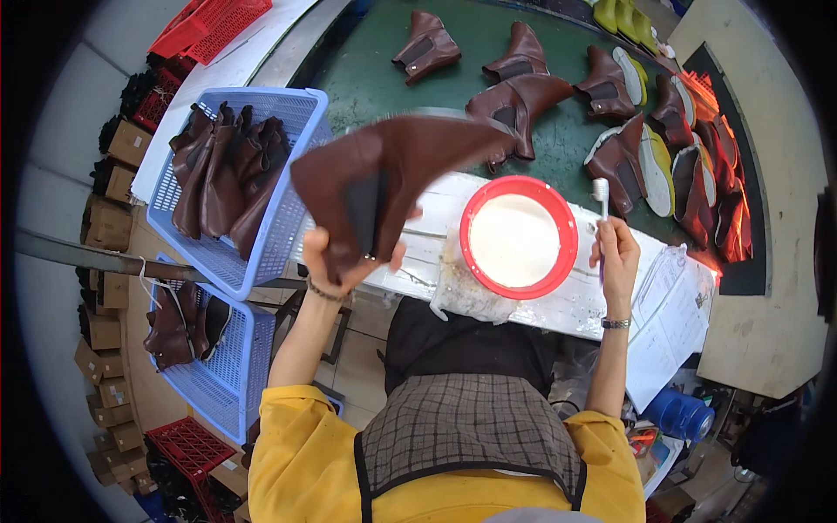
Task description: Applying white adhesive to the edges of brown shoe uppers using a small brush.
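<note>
My left hand grips a brown ankle boot upper with a dark elastic side panel, raised in front of me and blurred at its toe end. Part of that hand is hidden behind the leather. On the right, my right hand is closed round the thin handle of a toothbrush, its white bristle head pointing up. Between the hands stands a red bowl of white liquid, on a stained cloth at the white table's edge. The brush is apart from both bowl and boot.
Beside my left arm, a blue basket holds several boot uppers, with another blue basket lower down. Across the green surface lie more uppers and pale soles, some under an orange glow. Papers lie at the right.
</note>
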{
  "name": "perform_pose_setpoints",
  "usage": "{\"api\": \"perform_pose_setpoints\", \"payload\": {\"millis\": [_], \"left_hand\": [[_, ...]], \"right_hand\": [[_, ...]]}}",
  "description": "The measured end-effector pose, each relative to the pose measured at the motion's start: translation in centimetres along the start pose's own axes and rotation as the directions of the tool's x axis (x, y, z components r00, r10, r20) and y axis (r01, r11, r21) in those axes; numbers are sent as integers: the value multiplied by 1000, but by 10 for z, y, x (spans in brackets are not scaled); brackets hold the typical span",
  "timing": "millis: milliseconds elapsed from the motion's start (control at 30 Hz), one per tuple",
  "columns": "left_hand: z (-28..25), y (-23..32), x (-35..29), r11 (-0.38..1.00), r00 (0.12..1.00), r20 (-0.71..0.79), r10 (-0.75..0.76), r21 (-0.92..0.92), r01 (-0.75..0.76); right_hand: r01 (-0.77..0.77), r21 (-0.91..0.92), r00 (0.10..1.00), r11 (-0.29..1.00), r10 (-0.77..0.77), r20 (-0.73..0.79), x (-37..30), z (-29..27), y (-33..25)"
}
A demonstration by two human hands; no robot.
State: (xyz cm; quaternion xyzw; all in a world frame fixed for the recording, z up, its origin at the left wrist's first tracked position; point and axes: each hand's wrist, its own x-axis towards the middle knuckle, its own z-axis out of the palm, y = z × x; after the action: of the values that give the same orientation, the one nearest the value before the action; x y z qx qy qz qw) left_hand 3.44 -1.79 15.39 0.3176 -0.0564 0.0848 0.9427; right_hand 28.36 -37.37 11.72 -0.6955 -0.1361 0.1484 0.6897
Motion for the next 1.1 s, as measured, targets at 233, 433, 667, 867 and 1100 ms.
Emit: {"api": "perform_pose_setpoints", "payload": {"millis": [233,433,667,867,1100], "left_hand": [[-70,12,115,992,963,-265,-37,-123,5],[-170,43,153,859,645,-728,232,464,214],[-84,30,130,-318,764,88,639,935,159],[-63,184,59,-589,623,190,759,609,531],[-171,280,-50,-527,588,-56,807,382,759]], "right_hand": [[-20,12,940,1000,23,-341,6,-28,81],[-7,-39,936,999,-7,-353,10,-16,83],[-14,-57,914,998,-11,-405,3,-18,78],[1,-54,916,999,-22,-400,1,-17,75],[28,-40,947,999,-39,-319,14,-8,83]]}}
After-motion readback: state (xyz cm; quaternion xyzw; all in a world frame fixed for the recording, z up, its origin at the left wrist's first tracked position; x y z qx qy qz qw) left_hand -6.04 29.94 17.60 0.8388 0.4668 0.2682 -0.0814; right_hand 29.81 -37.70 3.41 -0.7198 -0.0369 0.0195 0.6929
